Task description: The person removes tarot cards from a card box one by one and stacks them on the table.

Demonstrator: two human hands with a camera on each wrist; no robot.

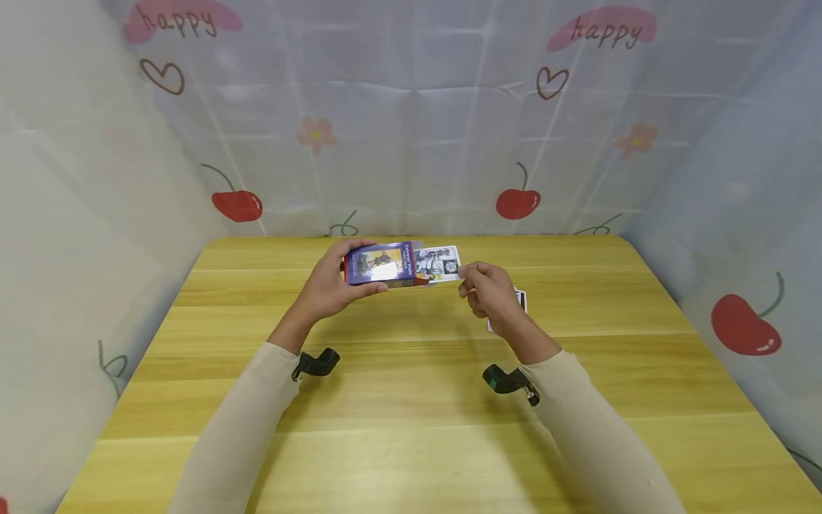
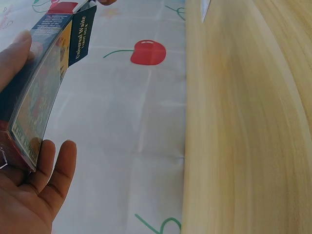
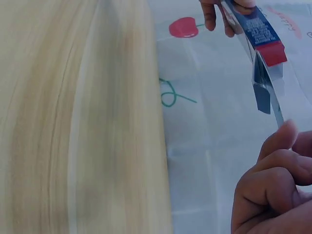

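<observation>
A dark blue tarot card box (image 1: 379,263), labelled Universal Waite Tarot Deck, is gripped in my left hand (image 1: 325,284) above the far part of the table. Its flap end faces right and stands open. One tarot card (image 1: 438,263) sticks partly out of that end, picture side up. My right hand (image 1: 489,291) pinches the card's outer edge between thumb and curled fingers. In the right wrist view the card (image 3: 277,108) appears edge-on between the box (image 3: 258,34) and my thumb. Below my right hand lies another card or small stack (image 1: 521,300), mostly hidden by it.
The wooden table (image 1: 411,428) ends at the back against a white curtain (image 1: 411,164) printed with cherries and hearts. Pale curtains also hang at left and right. A black camera mount (image 1: 316,363) sits on the left wrist, another mount (image 1: 507,380) on the right.
</observation>
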